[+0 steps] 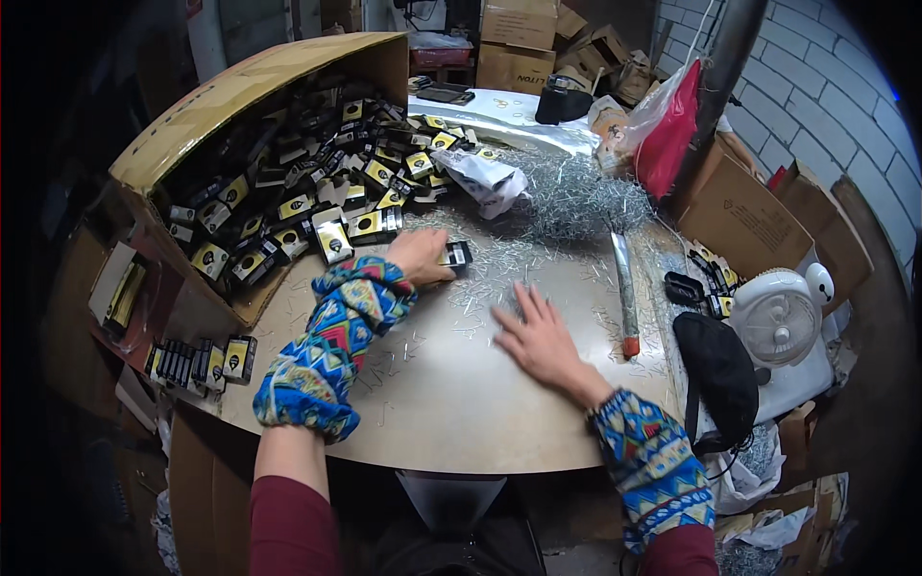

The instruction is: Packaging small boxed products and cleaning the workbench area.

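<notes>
The left hand (pixel 419 255) grips a small black box (pixel 460 257) on the surface (pixel 461 413), near a pile of other little boxes (pixel 332 235). The right hand (pixel 544 338) is loose, its fingers spread out, beside lots of thin silver pins (pixel 468 312).

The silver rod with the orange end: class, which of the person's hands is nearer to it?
The right hand. It is over the tabletop, left of the silver rod and apart from it; the left hand is farther left, holding a small box.
</notes>
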A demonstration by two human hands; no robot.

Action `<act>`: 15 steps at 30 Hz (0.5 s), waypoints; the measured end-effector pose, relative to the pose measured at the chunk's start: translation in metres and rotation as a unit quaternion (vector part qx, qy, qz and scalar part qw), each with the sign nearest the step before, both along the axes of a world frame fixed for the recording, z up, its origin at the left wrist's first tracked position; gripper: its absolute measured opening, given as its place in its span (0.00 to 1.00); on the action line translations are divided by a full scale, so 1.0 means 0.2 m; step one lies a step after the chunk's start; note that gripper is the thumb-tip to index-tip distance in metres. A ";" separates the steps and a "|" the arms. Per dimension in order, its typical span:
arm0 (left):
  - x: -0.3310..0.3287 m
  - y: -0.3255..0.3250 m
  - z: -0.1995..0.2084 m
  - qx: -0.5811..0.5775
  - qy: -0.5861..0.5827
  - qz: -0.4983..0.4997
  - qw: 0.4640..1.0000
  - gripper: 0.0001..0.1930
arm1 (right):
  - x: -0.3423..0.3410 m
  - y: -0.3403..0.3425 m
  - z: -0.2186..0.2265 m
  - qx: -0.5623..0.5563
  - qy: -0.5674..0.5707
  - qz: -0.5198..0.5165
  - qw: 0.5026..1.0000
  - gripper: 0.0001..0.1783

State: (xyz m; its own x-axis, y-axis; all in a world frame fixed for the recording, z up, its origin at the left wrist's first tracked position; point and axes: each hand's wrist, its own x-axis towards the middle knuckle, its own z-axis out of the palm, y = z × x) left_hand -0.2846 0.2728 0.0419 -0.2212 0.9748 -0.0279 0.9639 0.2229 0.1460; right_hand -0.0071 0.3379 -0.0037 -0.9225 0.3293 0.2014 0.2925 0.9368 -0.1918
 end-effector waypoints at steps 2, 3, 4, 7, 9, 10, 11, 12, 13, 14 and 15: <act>0.06 -0.09 0.00 0.040 -0.039 0.046 0.997 0.28 | -0.07 0.11 -0.03 -0.010 0.000 -0.033 0.999 0.28; 0.11 -0.12 0.02 0.053 -0.059 0.076 0.994 0.26 | -0.06 0.15 -0.05 -0.016 -0.004 -0.068 0.998 0.30; 0.14 -0.19 0.07 0.043 -0.079 0.092 0.992 0.25 | -0.06 0.12 -0.08 -0.009 -0.012 -0.043 0.999 0.30; 0.23 -0.48 0.15 0.111 -0.253 0.142 0.951 0.25 | -0.04 -0.11 -0.09 -0.010 -0.005 0.050 0.999 0.30; 0.30 -0.69 0.15 0.164 -0.413 0.193 0.875 0.23 | -0.01 -0.26 -0.08 -0.020 -0.011 0.067 0.997 0.31; 0.34 -0.80 0.15 0.190 -0.501 0.192 0.822 0.21 | 0.02 -0.33 -0.07 -0.031 -0.016 0.080 0.996 0.31; 0.39 -0.89 0.14 0.232 -0.567 0.189 0.767 0.17 | 0.04 -0.36 -0.06 -0.033 -0.019 0.081 0.996 0.31; 0.45 -0.98 0.13 0.245 -0.623 0.209 0.712 0.16 | 0.07 -0.40 -0.06 -0.049 -0.025 0.072 0.996 0.32; 0.54 -1.07 0.16 0.257 -0.677 0.224 0.652 0.15 | 0.11 -0.42 -0.05 -0.062 -0.032 0.059 0.996 0.32; 0.60 -1.16 0.16 0.262 -0.689 0.234 0.634 0.14 | 0.14 -0.43 -0.03 -0.072 -0.044 0.059 0.995 0.33; 0.66 -1.24 0.15 0.267 -0.700 0.242 0.616 0.14 | 0.16 -0.42 -0.04 -0.073 -0.049 0.060 0.994 0.33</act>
